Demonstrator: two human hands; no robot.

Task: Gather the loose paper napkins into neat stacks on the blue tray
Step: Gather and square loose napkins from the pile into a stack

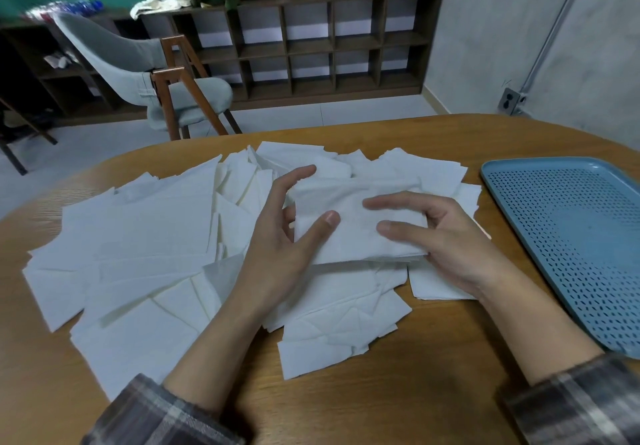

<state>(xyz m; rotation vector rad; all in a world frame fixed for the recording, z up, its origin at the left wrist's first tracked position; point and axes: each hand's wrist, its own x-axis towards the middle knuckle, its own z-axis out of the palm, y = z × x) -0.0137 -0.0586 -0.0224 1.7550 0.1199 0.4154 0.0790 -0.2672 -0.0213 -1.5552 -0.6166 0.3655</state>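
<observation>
Left of blue tray (568,236), my left hand (280,236), right hand (446,236) clamp napkin stack (356,233); tray bare, loose napkins (138,236) mostly ungathered.

White napkins (145,236) cover the wood-brown counter (433,375); right of them a blue tray (568,236) with dark dotted perforations; grey plaid sleeves (156,417).

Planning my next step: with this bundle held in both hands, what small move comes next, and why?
Probably carry the napkin stack right and set it on the blue tray. The left hand and right hand both grip it, its edges look even, and the tray shows no napkins yet.
</observation>
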